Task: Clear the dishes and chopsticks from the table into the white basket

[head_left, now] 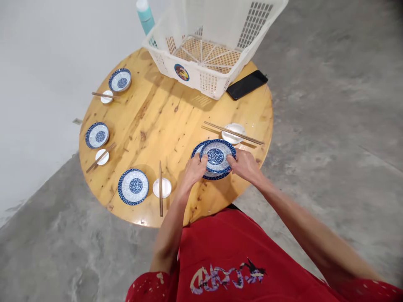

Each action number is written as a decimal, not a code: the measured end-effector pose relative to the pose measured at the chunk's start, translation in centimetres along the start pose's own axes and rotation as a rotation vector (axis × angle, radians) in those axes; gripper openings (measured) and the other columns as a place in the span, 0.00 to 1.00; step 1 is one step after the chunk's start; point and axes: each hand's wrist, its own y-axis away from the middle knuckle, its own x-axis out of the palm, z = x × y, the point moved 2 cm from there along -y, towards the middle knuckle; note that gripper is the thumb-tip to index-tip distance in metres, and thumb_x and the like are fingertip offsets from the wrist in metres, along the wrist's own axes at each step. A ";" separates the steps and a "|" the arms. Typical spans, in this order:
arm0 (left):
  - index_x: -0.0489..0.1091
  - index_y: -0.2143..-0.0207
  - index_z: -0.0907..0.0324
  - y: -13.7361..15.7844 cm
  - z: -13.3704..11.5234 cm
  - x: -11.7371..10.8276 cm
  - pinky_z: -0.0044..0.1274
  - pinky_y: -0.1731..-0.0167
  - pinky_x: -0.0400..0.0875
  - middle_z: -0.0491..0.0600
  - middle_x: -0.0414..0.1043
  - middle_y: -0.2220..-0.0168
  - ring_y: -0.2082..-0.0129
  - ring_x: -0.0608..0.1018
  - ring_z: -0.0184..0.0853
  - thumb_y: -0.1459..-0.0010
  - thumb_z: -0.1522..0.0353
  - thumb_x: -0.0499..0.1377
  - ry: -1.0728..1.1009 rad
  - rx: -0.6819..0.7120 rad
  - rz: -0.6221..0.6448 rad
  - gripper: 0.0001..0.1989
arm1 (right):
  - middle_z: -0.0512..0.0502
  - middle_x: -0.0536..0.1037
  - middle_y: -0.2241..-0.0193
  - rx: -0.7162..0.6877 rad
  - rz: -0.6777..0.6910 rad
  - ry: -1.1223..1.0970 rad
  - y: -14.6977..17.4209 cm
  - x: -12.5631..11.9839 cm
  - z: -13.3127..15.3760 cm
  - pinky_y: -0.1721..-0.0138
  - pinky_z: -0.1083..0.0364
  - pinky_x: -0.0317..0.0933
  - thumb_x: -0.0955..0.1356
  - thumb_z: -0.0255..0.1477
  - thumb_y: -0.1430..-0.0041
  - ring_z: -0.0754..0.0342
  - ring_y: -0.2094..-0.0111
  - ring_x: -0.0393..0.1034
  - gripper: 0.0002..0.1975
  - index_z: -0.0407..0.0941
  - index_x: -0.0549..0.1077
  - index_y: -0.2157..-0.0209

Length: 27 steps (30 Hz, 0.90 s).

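Observation:
A blue-and-white plate (215, 156) is gripped at its rim from both sides. My left hand (195, 168) closes on its left edge, and my right hand (244, 164) closes on its right edge. Just beneath it lies another blue-and-white plate (217, 176), mostly covered. Whether the two plates touch I cannot tell. Right behind them, a pair of chopsticks (234, 132) rests across a small white bowl (234, 138). To the left of my hands is a small white dish (166, 188) with chopsticks (160, 188) across it, beside a blue-rimmed plate (126, 189).
A white plastic basket (192, 84) stands at the back of the round wooden table (147, 138), with a black phone (247, 84) beside it and a turquoise bottle (145, 19) behind. Along the left edge sit two blue-and-white dishes (120, 80) with small white dishes and chopsticks.

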 end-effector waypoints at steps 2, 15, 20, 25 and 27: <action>0.74 0.60 0.61 -0.1 -0.4 0.2 0.30 0.53 0.71 0.59 0.82 0.59 0.55 0.82 0.44 0.28 0.60 0.47 -0.113 -0.018 0.000 0.19 | 0.34 0.80 0.68 -0.001 0.027 0.086 -0.3 0.2 -0.3 0.63 0.54 0.59 0.59 0.27 0.30 0.41 0.60 0.77 0.14 0.36 0.74 0.58; 0.65 0.42 0.63 -0.2 -0.6 0.9 0.32 0.49 0.70 0.62 0.81 0.52 0.50 0.82 0.47 0.30 0.67 0.48 -0.427 -0.084 -0.059 0.19 | 0.29 0.79 0.55 -0.060 0.093 0.212 -1.4 0.6 -0.2 0.57 0.50 0.63 0.59 0.30 0.29 0.35 0.53 0.76 0.26 0.34 0.59 0.34; 0.62 0.39 0.65 -0.2 -0.1 1.0 0.34 0.49 0.72 0.64 0.80 0.50 0.48 0.82 0.50 0.30 0.65 0.48 -0.429 -0.116 -0.068 0.21 | 0.29 0.79 0.55 -0.048 0.144 0.249 -1.8 1.2 -0.3 0.55 0.48 0.63 0.59 0.31 0.27 0.34 0.51 0.76 0.29 0.34 0.55 0.30; 0.64 0.39 0.64 -0.2 0.1 0.7 0.35 0.48 0.72 0.64 0.80 0.50 0.47 0.81 0.50 0.29 0.64 0.48 -0.453 -0.129 -0.055 0.21 | 0.30 0.80 0.55 -0.060 0.151 0.260 -2.2 1.6 -0.4 0.57 0.51 0.62 0.58 0.31 0.26 0.37 0.51 0.76 0.24 0.35 0.64 0.35; 0.67 0.41 0.63 0.1 -0.1 0.4 0.37 0.48 0.72 0.65 0.80 0.52 0.48 0.82 0.52 0.29 0.60 0.47 -0.473 -0.131 -0.055 0.22 | 0.30 0.80 0.56 -0.065 0.162 0.255 -2.3 1.8 -0.7 0.59 0.51 0.62 0.58 0.32 0.26 0.37 0.51 0.76 0.20 0.36 0.70 0.43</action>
